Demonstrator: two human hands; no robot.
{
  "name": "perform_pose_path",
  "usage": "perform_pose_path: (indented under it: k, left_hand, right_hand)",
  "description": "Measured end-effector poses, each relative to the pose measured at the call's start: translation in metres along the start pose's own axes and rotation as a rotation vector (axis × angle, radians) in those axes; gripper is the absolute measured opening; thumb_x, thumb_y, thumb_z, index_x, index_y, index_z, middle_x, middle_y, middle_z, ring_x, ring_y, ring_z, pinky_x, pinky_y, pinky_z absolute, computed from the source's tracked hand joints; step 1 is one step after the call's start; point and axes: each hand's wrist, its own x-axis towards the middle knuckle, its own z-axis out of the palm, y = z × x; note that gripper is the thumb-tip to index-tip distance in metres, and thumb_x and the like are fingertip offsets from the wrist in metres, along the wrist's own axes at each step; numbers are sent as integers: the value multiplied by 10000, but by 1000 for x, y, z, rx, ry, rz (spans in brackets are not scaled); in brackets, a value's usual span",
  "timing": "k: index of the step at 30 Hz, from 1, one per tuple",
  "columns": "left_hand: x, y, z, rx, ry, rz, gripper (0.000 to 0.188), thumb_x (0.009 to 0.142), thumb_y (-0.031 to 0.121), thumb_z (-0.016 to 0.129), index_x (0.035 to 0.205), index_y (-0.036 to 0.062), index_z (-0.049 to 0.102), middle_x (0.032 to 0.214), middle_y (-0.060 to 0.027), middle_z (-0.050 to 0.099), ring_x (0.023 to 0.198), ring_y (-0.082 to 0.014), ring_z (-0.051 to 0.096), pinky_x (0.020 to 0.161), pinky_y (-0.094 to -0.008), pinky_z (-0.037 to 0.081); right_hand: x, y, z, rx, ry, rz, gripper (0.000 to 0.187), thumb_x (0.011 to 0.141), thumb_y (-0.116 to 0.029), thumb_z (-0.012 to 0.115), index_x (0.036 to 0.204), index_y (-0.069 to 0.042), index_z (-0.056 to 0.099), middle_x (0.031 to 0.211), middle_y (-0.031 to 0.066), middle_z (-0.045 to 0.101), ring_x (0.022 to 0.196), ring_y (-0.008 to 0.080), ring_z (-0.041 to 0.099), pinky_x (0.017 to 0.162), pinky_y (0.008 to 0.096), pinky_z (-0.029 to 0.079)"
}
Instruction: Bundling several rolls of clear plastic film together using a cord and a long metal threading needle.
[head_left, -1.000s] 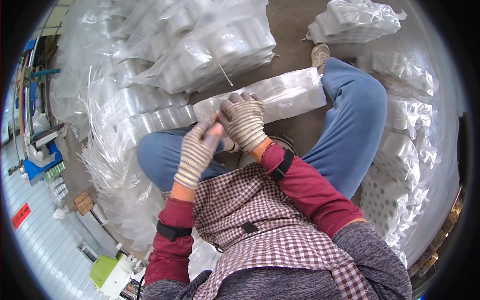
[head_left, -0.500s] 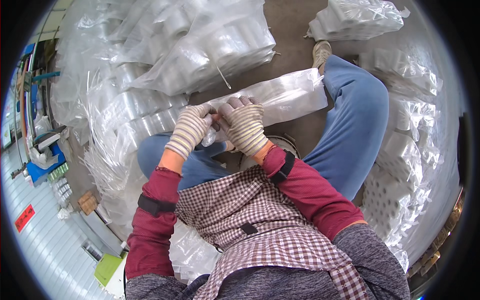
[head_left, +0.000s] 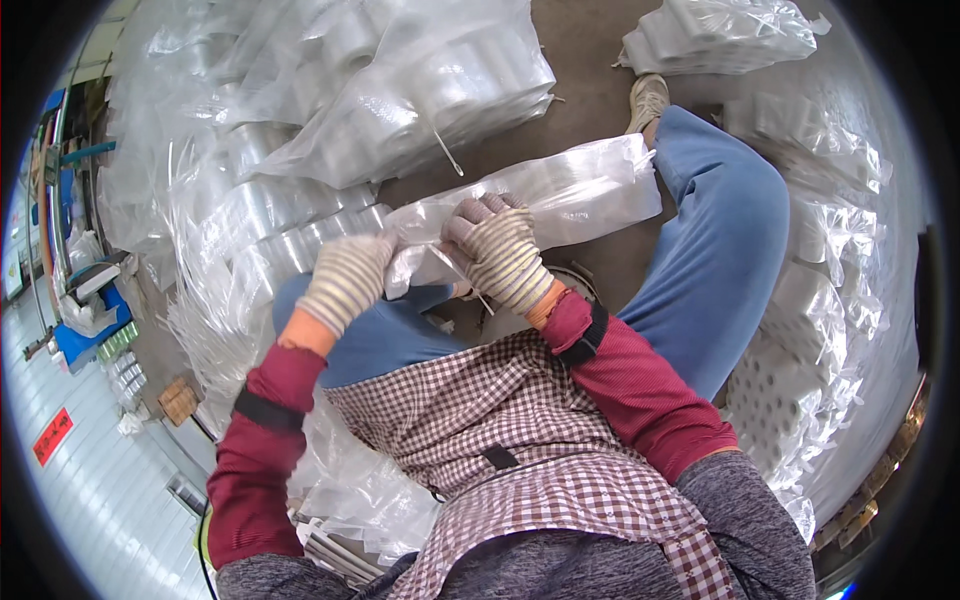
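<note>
A long clear plastic bag [head_left: 590, 190] with pale rolls inside lies slanting between my legs. Its gathered near end is in both my hands, which wear striped knit gloves. My left hand [head_left: 350, 277], slightly blurred, closes on the loose film at the left tip of the bag. Curled over the bag a little to the right is my right hand [head_left: 503, 250], its fingers bent and their tips partly hidden. A thin white tie strip [head_left: 470, 279] sticks out below my right fingers; which hand grips it is unclear.
Large bags of clear rolls [head_left: 440, 90] are heaped ahead. A bunch of white strips [head_left: 205, 320] hangs at the left. Another wrapped bundle [head_left: 720, 38] lies at the far right, and stacked bundles [head_left: 790, 370] line the right side. My shoe [head_left: 648, 103] rests beside the bag.
My hands, earlier close together at the bag's end, have parted. The left hand moved left and down, stretching the film; the white strip now shows beneath the right hand.
</note>
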Motion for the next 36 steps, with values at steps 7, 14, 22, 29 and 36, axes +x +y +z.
perform_pose_path:
  k: [7,14,22,29,36]
  left_hand:
    - [24,14,42,-1635,438,-123,174,854,168,595,930,11,587,741,-22,590,673,-125,542,639,-264,455]
    - [13,-31,81,-666,683,-544,389,899,337,490,1075,4,586,1046,-227,611,877,-417,581,797,-432,444]
    - [-29,-30,27,-1510,340,-279,294,830,213,612,1074,50,603,710,-34,600,517,-83,533,472,-240,433]
    - [8,-20,20,-398,499,120,262,787,156,604,1049,147,613,867,-118,596,765,-332,581,674,-399,472]
    - [16,-15,20,-1523,40,37,219,817,192,605,937,9,600,726,-34,597,698,-154,594,612,-295,472]
  right_hand:
    - [1,4,3,67,9,-18,151,690,-275,644,757,-152,587,808,20,543,817,236,543,756,392,406]
    - [1,0,6,30,13,-17,140,686,-264,645,724,-150,574,793,17,538,813,234,540,757,396,404]
    - [1,-1,9,-7,51,-35,150,653,-223,683,726,-145,578,792,25,557,795,250,542,736,408,410]
    - [0,-1,9,33,42,-40,150,636,-191,688,736,-147,586,821,30,569,797,253,548,731,408,416]
    - [-1,5,8,61,34,-47,154,647,-224,679,742,-152,580,826,27,558,816,246,543,756,405,408]
